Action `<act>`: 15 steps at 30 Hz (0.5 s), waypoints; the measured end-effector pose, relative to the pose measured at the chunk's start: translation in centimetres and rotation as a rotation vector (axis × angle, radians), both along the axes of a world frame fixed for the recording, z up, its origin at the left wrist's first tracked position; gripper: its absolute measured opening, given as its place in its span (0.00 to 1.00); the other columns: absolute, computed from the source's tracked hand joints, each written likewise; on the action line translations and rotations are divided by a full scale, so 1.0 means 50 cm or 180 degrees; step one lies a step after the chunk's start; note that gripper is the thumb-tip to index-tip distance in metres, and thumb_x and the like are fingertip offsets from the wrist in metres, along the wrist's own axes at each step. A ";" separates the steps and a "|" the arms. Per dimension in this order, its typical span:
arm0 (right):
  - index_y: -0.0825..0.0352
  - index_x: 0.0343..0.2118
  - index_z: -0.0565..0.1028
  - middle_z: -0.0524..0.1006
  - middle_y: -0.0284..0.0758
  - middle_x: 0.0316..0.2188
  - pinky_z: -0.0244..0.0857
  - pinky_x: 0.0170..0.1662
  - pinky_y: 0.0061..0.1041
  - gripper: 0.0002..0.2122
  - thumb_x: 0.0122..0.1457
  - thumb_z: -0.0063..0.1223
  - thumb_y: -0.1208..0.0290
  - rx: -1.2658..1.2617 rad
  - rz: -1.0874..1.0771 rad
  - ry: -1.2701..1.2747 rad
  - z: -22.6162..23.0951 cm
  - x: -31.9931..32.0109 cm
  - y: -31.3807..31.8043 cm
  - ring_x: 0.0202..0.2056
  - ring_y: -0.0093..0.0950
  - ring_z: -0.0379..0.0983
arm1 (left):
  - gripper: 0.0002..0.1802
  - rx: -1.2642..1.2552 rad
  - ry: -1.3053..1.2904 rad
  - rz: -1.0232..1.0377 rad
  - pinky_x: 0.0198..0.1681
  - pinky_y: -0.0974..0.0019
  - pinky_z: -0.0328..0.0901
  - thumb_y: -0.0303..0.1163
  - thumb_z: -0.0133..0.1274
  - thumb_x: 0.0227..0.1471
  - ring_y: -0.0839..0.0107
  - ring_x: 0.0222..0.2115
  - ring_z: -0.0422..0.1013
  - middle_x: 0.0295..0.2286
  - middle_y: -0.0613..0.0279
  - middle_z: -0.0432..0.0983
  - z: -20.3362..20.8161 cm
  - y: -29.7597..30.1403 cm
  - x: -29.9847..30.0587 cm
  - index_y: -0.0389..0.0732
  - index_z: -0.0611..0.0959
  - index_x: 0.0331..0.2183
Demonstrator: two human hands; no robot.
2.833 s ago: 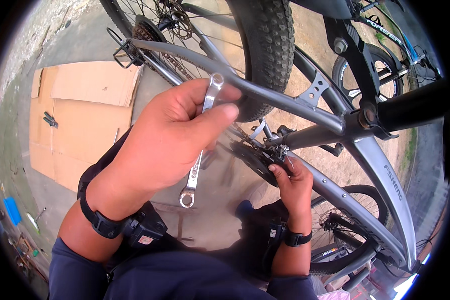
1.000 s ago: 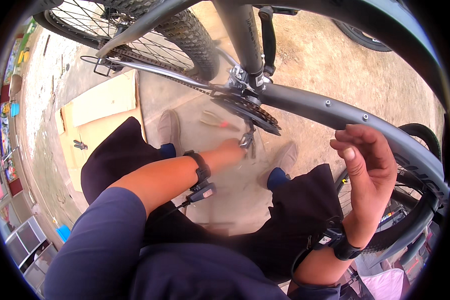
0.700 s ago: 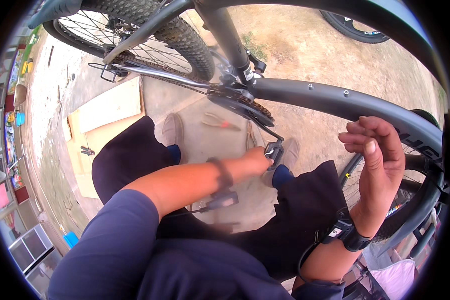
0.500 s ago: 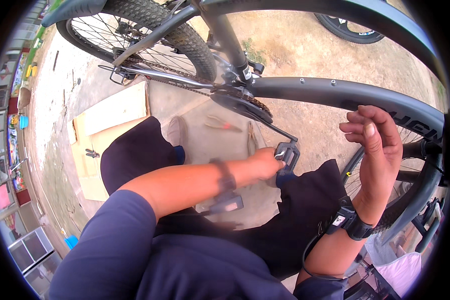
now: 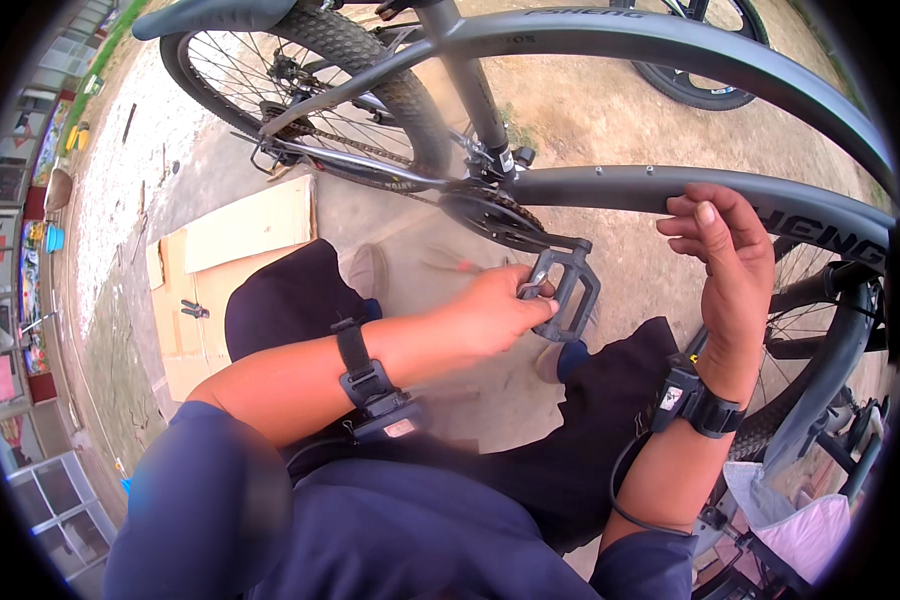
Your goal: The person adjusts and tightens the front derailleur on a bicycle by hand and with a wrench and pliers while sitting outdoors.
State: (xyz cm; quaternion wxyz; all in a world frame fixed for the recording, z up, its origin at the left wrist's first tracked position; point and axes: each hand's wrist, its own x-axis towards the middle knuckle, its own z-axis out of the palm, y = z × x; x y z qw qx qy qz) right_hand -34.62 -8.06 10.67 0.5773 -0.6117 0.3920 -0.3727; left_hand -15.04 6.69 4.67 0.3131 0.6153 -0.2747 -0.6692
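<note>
left hand (image 5: 490,315): reaches across the front of the body, thumb and fingers grasping the near side of the black pedal.
pedal (image 5: 568,287): a flat, open cage at the end of the crank arm (image 5: 562,240), tilted, below and to the right of the chainring (image 5: 485,215).
metal piece (image 5: 539,274): small and silvery, showing at the left fingers beside the pedal; the hand hides the rest.
right hand (image 5: 728,240): raised near the lower frame tube (image 5: 575,188), palm turned inward, fingers loosely curled and released, nothing in them; whether it touches the tube, i cannot tell.
bicycle: a grey frame spanning the upper view, its knobby rear wheel (image 5: 290,100) at upper left.
wrists: a black strap (image 5: 352,348) on the left, a black band (image 5: 715,414) on the right, each with a small box.
cardboard (image 5: 235,240): flat on the ground at left, a small dark tool (image 5: 194,310) lying on it.
pliers (image 5: 454,264): blurred, on the ground beyond the left forearm.
</note>
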 end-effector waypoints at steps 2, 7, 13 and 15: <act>0.71 0.45 0.77 0.82 0.39 0.36 0.70 0.39 0.20 0.15 0.62 0.59 0.65 -0.0001 0.0006 -0.0003 0.000 0.005 0.002 0.35 0.25 0.80 | 0.20 0.0041 0.0010 0.0220 0.20 0.73 0.55 0.38 0.55 0.57 0.82 0.21 0.60 0.28 0.68 0.71 0.010 0.011 0.015 0.35 0.78 0.46; 0.71 0.45 0.77 0.82 0.38 0.36 0.69 0.39 0.19 0.15 0.62 0.59 0.64 0.0013 0.0036 0.0035 0.003 0.017 0.004 0.35 0.24 0.80 | 0.19 0.0049 0.0246 0.0472 0.17 0.75 0.52 0.37 0.55 0.58 0.84 0.17 0.57 0.26 0.71 0.71 0.038 0.029 0.053 0.35 0.77 0.47; 0.71 0.46 0.77 0.81 0.39 0.38 0.70 0.40 0.21 0.17 0.60 0.62 0.64 0.0004 0.0405 0.0386 -0.015 0.045 0.014 0.37 0.25 0.79 | 0.19 -0.0008 0.0354 0.0792 0.15 0.75 0.48 0.42 0.56 0.59 0.84 0.14 0.55 0.22 0.72 0.68 0.034 0.052 0.061 0.37 0.77 0.43; 0.71 0.48 0.76 0.80 0.40 0.41 0.71 0.41 0.24 0.21 0.56 0.66 0.62 -0.0047 0.0731 0.0637 -0.035 0.063 0.025 0.40 0.27 0.78 | 0.19 0.0023 0.0386 0.0861 0.14 0.74 0.48 0.44 0.56 0.59 0.84 0.14 0.55 0.20 0.72 0.66 0.041 0.057 0.056 0.37 0.77 0.42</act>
